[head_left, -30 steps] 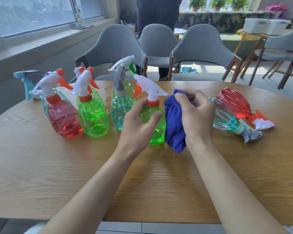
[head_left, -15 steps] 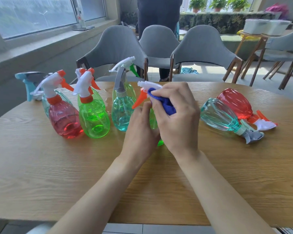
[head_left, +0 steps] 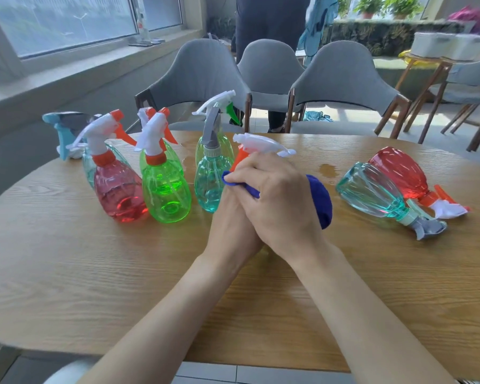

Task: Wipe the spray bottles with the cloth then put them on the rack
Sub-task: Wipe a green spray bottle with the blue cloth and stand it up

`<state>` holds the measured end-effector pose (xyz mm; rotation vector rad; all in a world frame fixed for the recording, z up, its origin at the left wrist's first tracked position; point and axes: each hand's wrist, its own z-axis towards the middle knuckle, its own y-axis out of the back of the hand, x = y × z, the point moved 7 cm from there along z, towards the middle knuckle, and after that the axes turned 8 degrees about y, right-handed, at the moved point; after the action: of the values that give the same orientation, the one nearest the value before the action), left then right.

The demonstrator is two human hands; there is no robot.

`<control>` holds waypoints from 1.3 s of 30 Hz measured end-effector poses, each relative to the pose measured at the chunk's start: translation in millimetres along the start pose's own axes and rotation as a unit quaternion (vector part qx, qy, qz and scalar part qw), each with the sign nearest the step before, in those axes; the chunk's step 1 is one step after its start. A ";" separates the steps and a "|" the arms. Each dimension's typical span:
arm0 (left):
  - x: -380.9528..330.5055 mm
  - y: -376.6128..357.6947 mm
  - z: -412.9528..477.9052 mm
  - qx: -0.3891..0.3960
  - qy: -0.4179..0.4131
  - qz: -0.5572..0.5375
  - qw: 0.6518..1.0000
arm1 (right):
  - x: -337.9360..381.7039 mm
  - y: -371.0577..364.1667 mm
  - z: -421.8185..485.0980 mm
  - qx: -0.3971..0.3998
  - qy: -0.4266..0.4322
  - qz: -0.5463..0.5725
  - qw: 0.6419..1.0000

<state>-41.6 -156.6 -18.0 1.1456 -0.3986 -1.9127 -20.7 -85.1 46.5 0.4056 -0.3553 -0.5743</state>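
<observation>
A green spray bottle stands at the table's middle, its body hidden behind my hands; only its white and orange spray head [head_left: 257, 146] shows. My left hand [head_left: 230, 220] grips the bottle's body from the near left. My right hand [head_left: 277, 200] wraps the blue cloth [head_left: 320, 200] round the bottle's upper body. Several more bottles stand to the left: a red one [head_left: 119, 192], a green one [head_left: 165, 189], a teal one [head_left: 209, 181]. Two lie on their sides at the right, teal [head_left: 377, 194] and red [head_left: 399, 170].
The round wooden table [head_left: 94, 273] has a small wet patch [head_left: 327, 170] behind my hands. Grey chairs [head_left: 341, 79] stand along the far side, and a person stands behind them. A window sill runs along the left. No rack is in view.
My right hand has slid the cloth down from the spray head onto the bottle's body. The white head is uncovered again. My left hand keeps its grip on the bottle.
</observation>
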 end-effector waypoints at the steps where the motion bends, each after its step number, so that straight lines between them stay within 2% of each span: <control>1: -1.1 -0.4 1.9 0.018 -0.004 -0.008 1.000 | 0.2 5.0 -0.9 -0.013 -0.001 0.012 1.000; 4: -1.8 1.1 3.6 0.068 0.050 -0.075 0.994 | -15.3 32.4 -3.8 -0.105 -0.032 0.019 0.994; 6: 0.0 0.5 2.3 0.094 0.094 -0.125 0.983 | -28.9 40.9 -4.5 -0.135 -0.062 0.018 0.989; 10: 0.8 -0.2 1.5 0.090 0.100 -0.137 0.981 | -29.2 26.1 -5.2 -0.063 -0.054 0.013 0.996; 12: -0.3 -1.1 1.6 0.093 0.102 -0.133 0.981 | -32.3 26.5 -5.2 -0.053 -0.064 0.018 0.996; 19: 1.0 -2.1 4.1 0.080 0.117 -0.141 0.980 | -50.1 45.3 -8.2 -0.149 -0.128 0.034 0.980; 23: 6.6 0.5 3.9 0.077 0.136 -0.141 0.978 | -51.9 34.9 -8.3 -0.091 -0.118 0.090 0.985; 26: 6.5 1.5 5.5 0.084 0.128 -0.115 0.982 | -60.0 31.6 -12.7 -0.060 -0.160 0.120 0.978; 29: 7.6 4.1 6.7 0.090 0.125 -0.096 0.983 | -80.9 31.5 -22.5 -0.058 -0.247 0.139 0.957; 32: 6.6 6.8 2.8 0.095 0.095 -0.052 0.990 | -106.7 35.2 -33.5 -0.087 -0.337 0.163 0.923; 33: 6.9 9.3 0.8 0.087 0.085 -0.035 0.992 | -115.1 35.8 -38.2 -0.107 -0.376 0.195 0.900; 36: 10.6 12.8 -3.2 0.083 0.072 -0.003 0.994 | -126.0 32.8 -51.0 -0.159 -0.480 0.331 0.797; 37: 11.6 10.8 -2.7 0.091 0.072 0.007 0.993 | -129.2 32.0 -54.0 -0.160 -0.493 0.344 0.783; 39: 13.2 7.7 -0.6 0.099 0.076 0.022 0.992 | -134.0 28.3 -57.4 -0.133 -0.495 0.326 0.794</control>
<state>-40.1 -171.5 -20.9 1.3902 -0.5335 -1.7645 -88.2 30.4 -17.9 -0.3489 -1.3516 -0.0914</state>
